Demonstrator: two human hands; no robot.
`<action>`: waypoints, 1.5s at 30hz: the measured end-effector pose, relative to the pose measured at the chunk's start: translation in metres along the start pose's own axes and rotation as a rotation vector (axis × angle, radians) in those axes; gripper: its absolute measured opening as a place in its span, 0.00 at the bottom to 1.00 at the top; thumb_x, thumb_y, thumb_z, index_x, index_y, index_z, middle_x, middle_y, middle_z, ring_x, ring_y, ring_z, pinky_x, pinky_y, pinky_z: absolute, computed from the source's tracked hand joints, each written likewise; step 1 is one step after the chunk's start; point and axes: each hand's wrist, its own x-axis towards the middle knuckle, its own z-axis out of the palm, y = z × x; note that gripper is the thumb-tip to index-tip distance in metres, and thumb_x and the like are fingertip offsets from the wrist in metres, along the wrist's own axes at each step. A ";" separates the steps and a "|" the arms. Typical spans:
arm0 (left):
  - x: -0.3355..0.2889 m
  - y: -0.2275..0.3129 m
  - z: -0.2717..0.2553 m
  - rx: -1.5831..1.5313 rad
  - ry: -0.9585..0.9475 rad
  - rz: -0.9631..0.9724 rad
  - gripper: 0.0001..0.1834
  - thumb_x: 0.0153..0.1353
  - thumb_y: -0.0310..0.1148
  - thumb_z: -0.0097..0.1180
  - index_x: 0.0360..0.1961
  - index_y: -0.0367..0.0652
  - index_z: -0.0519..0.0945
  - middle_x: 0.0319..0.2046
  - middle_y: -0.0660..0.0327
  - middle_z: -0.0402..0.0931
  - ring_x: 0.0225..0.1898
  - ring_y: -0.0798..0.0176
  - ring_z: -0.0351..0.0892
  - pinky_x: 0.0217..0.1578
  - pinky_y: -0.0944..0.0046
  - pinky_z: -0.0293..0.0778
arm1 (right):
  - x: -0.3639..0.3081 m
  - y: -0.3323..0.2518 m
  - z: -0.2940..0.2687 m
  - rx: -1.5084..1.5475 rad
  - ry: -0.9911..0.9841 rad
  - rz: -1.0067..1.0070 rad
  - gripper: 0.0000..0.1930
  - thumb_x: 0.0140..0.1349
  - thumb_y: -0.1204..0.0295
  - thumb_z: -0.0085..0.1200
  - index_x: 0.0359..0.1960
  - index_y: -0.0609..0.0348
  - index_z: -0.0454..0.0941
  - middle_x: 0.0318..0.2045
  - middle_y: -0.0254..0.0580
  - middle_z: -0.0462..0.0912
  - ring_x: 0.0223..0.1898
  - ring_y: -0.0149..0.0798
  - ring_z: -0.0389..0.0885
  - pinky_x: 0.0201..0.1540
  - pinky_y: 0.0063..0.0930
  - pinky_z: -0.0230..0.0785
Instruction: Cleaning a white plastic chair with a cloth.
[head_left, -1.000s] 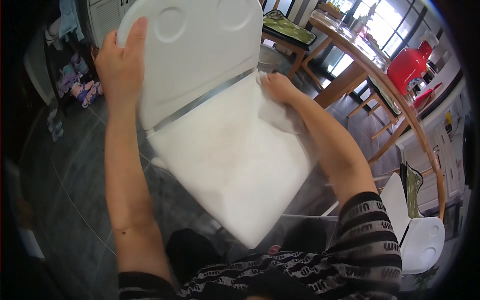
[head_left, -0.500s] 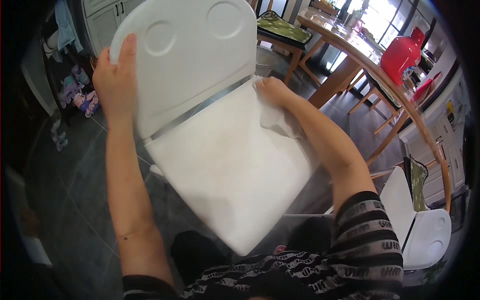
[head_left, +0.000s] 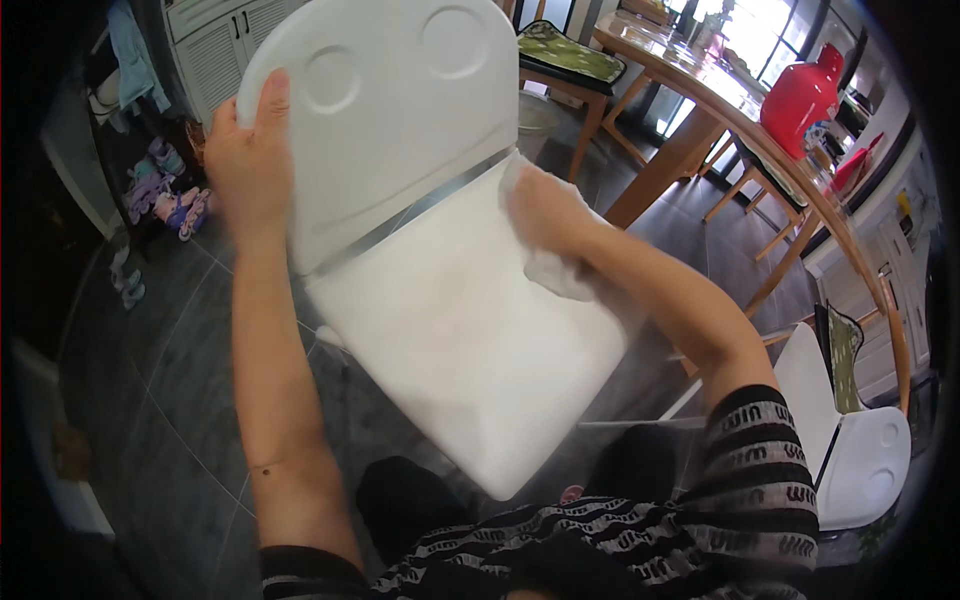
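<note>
The left hand [head_left: 245,165] grips the left edge of the backrest of a white plastic chair [head_left: 400,120], thumb on the front face, the other fingers wrapped behind the edge & hidden; so the hand is closed on the chair, approx. at the height of the two round dents in the backrest. The right hand [head_left: 545,210] lies flat on the seat [head_left: 460,350], near the seam where seat & backrest meet, w/ a white cloth [head_left: 560,275] under the palm; the cloth sticks out below the wrist side of this hand. The fingers are bent down on the cloth, pressing it to the seat; the hand is blurred, so I cannot tell exactly how tight it holds. The chair sits between both forearms, backrest away from the person, front corner of the seat pointing to the striped sleeve [head_left: 750,470] of the right arm. Behind the right hand, further away, stands a wooden table [head_left: 700,100] w/ a red vase [head_left: 800,95] on it, & a wooden chair w/ green cushion [head_left: 565,50] just beside the table. To the right of the right elbow is a second white chair [head_left: 860,460]. Left of the left hand, on the dark tile floor [head_left: 170,380], some small shoes [head_left: 165,195] lie near a white cabinet [head_left: 215,35].
</note>
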 end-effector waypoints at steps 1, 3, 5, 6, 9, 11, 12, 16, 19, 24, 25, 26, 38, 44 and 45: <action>-0.001 0.000 0.003 -0.010 0.016 0.020 0.24 0.54 0.48 0.55 0.32 0.32 0.75 0.24 0.58 0.76 0.27 0.67 0.73 0.31 0.68 0.68 | -0.011 -0.008 0.004 -0.171 0.004 -0.198 0.17 0.59 0.65 0.38 0.32 0.71 0.72 0.43 0.57 0.73 0.50 0.53 0.68 0.49 0.39 0.63; -0.001 0.003 0.008 -0.024 0.034 0.036 0.24 0.54 0.48 0.55 0.31 0.33 0.75 0.23 0.58 0.76 0.27 0.67 0.73 0.31 0.68 0.68 | -0.020 -0.014 0.006 0.030 0.225 -0.357 0.16 0.58 0.67 0.40 0.32 0.70 0.72 0.43 0.58 0.72 0.45 0.55 0.70 0.46 0.39 0.64; 0.002 0.006 0.013 -0.043 0.014 0.033 0.24 0.54 0.48 0.55 0.31 0.32 0.75 0.23 0.58 0.76 0.27 0.67 0.73 0.31 0.68 0.69 | -0.006 -0.014 -0.006 0.052 0.053 -0.259 0.15 0.57 0.67 0.41 0.33 0.71 0.72 0.44 0.60 0.70 0.43 0.55 0.70 0.46 0.44 0.62; 0.003 0.005 0.015 -0.048 0.012 0.034 0.24 0.54 0.48 0.55 0.31 0.32 0.75 0.23 0.58 0.76 0.27 0.67 0.73 0.31 0.68 0.69 | -0.001 -0.018 -0.001 0.231 0.294 -0.181 0.15 0.57 0.67 0.41 0.34 0.72 0.71 0.45 0.61 0.68 0.41 0.57 0.70 0.45 0.46 0.62; 0.004 -0.007 0.007 -0.003 0.039 0.038 0.24 0.53 0.48 0.56 0.32 0.32 0.75 0.23 0.58 0.76 0.27 0.67 0.74 0.32 0.68 0.69 | -0.018 -0.067 -0.010 0.220 0.088 -0.142 0.17 0.57 0.67 0.41 0.38 0.74 0.69 0.46 0.62 0.67 0.42 0.57 0.69 0.47 0.45 0.60; -0.001 -0.003 0.010 0.000 0.033 0.042 0.25 0.53 0.48 0.56 0.32 0.31 0.75 0.23 0.57 0.76 0.26 0.67 0.73 0.31 0.68 0.69 | -0.033 -0.078 0.007 0.255 0.213 -0.402 0.22 0.59 0.65 0.38 0.47 0.76 0.65 0.51 0.62 0.64 0.54 0.56 0.62 0.56 0.43 0.54; -0.002 -0.002 0.009 -0.001 0.032 0.040 0.25 0.53 0.48 0.56 0.32 0.31 0.75 0.23 0.57 0.76 0.26 0.67 0.73 0.31 0.68 0.69 | -0.031 -0.072 0.006 0.294 0.162 -0.373 0.23 0.59 0.65 0.37 0.47 0.76 0.65 0.52 0.61 0.65 0.55 0.54 0.61 0.57 0.43 0.53; 0.001 0.003 0.014 -0.062 0.045 0.054 0.24 0.53 0.48 0.56 0.31 0.31 0.75 0.23 0.57 0.76 0.26 0.67 0.74 0.31 0.68 0.69 | -0.001 -0.017 0.008 0.052 0.247 -0.171 0.21 0.60 0.65 0.36 0.45 0.73 0.67 0.47 0.56 0.71 0.53 0.50 0.65 0.54 0.42 0.56; 0.001 0.001 0.011 -0.022 0.034 0.066 0.24 0.53 0.48 0.56 0.32 0.32 0.75 0.24 0.56 0.76 0.27 0.67 0.74 0.31 0.68 0.69 | -0.009 -0.046 -0.020 0.121 0.069 -0.007 0.18 0.60 0.66 0.35 0.41 0.71 0.68 0.40 0.55 0.74 0.47 0.51 0.69 0.49 0.43 0.59; -0.001 0.001 0.010 -0.011 0.036 0.017 0.25 0.54 0.49 0.55 0.32 0.32 0.75 0.23 0.55 0.76 0.26 0.65 0.74 0.31 0.67 0.69 | -0.036 -0.102 -0.006 0.358 0.096 -0.418 0.24 0.59 0.66 0.38 0.53 0.72 0.60 0.54 0.61 0.62 0.57 0.53 0.59 0.60 0.40 0.50; -0.002 0.003 0.009 -0.016 0.033 0.029 0.25 0.54 0.50 0.54 0.32 0.32 0.75 0.23 0.55 0.76 0.26 0.65 0.74 0.31 0.66 0.69 | -0.034 -0.096 -0.003 0.389 0.131 -0.433 0.23 0.59 0.67 0.38 0.52 0.72 0.60 0.53 0.61 0.63 0.57 0.53 0.60 0.60 0.41 0.51; -0.001 0.003 0.009 -0.019 0.030 0.041 0.26 0.54 0.51 0.54 0.32 0.32 0.75 0.23 0.55 0.76 0.25 0.64 0.74 0.31 0.65 0.69 | -0.031 -0.087 -0.002 0.385 0.135 -0.427 0.23 0.59 0.67 0.38 0.52 0.72 0.60 0.53 0.61 0.63 0.57 0.53 0.60 0.60 0.41 0.51; -0.005 0.018 0.005 0.086 -0.019 -0.066 0.28 0.55 0.52 0.51 0.36 0.32 0.75 0.32 0.54 0.77 0.34 0.62 0.74 0.37 0.66 0.68 | -0.088 0.018 -0.006 0.018 0.200 -0.147 0.22 0.59 0.62 0.37 0.40 0.76 0.68 0.49 0.62 0.65 0.57 0.55 0.58 0.56 0.52 0.50; -0.004 0.012 0.008 0.087 -0.010 -0.100 0.27 0.55 0.52 0.51 0.36 0.33 0.76 0.32 0.56 0.77 0.34 0.64 0.74 0.38 0.67 0.67 | 0.002 0.004 -0.028 0.210 -0.067 0.361 0.21 0.59 0.63 0.36 0.41 0.73 0.69 0.48 0.61 0.69 0.47 0.57 0.70 0.49 0.47 0.61; -0.001 0.012 0.011 0.080 -0.014 -0.092 0.27 0.55 0.52 0.51 0.36 0.33 0.76 0.32 0.56 0.77 0.34 0.64 0.74 0.38 0.67 0.67 | 0.019 0.024 -0.020 0.092 -0.093 0.260 0.19 0.57 0.65 0.37 0.39 0.71 0.71 0.44 0.60 0.72 0.44 0.56 0.72 0.47 0.45 0.64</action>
